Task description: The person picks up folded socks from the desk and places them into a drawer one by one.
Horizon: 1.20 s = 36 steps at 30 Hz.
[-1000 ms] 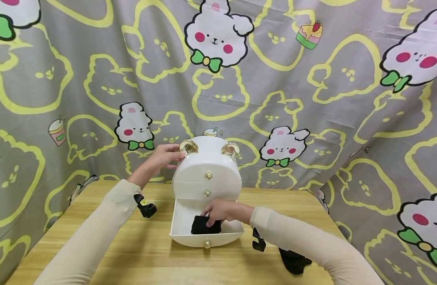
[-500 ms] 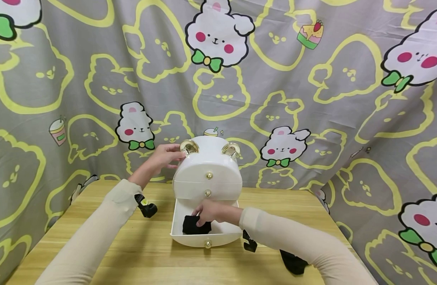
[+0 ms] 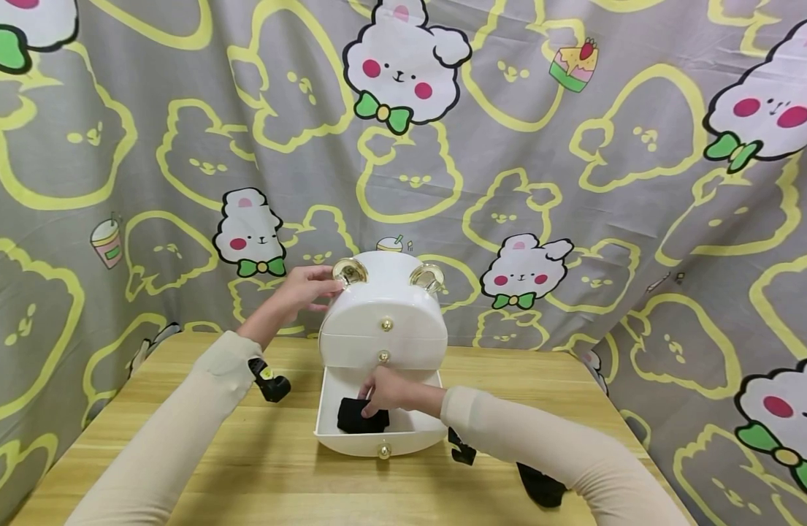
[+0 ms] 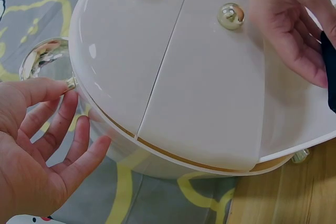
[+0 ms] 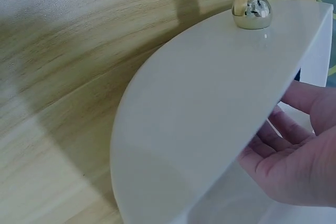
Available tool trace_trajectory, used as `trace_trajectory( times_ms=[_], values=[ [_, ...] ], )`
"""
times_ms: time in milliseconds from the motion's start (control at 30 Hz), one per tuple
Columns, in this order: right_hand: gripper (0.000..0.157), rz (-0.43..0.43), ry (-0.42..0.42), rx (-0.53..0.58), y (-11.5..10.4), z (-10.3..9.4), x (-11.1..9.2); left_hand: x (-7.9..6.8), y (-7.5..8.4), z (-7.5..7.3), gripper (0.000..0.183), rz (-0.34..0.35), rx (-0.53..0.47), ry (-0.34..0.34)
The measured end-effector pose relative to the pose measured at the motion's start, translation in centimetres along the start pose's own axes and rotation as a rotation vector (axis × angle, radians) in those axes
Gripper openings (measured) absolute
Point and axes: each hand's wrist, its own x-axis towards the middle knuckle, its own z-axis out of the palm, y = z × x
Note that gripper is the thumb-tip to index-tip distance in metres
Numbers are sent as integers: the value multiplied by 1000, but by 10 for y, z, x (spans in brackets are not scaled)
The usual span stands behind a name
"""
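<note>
A white storage box (image 3: 385,314) with gold ears and gold knobs stands on the table, its bottom drawer (image 3: 412,443) pulled out. My left hand (image 3: 303,288) touches the box's left side by the gold ear (image 3: 348,271); in the left wrist view the fingers of this hand (image 4: 50,140) are loosely bent at the rim. Inside the drawer lies a folded black cloth (image 3: 352,416), toward the left. My right hand (image 3: 385,391) pinches its right part, thumb in front. The drawer front hides most of the cloth in the right wrist view.
Another black cloth (image 3: 541,485) lies on the wooden table (image 3: 272,460) at the right, partly hidden by my right sleeve (image 3: 548,431). A grey patterned curtain (image 3: 403,183) hangs behind and on both sides. Each wrist carries a black camera mount (image 3: 270,383).
My right hand has moved left with the folded black cloth inside the drawer, then stayed nearly still over the last half second. The left hand keeps its place.
</note>
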Motion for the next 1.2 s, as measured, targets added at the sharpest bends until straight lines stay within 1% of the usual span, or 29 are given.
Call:
trace_trajectory(
  times_ms=[333,600,800,933,1200],
  values=[
    [19,16,-21,-10,-4,-4,-1,-1,1,1,48,1,1,-1],
    [19,4,-29,-10,-7,-9,-3,-1,1,1,50,-6,2,-5],
    [19,-24,-49,-27,-7,-16,-5,-2,2,1,50,-8,0,-4],
    [20,-39,-75,-63,-8,-23,-8,-2,1,1,50,-2,-4,-7],
    [18,-54,-162,-128,-11,-43,-20,-1,0,1,49,9,7,-7]
  ],
)
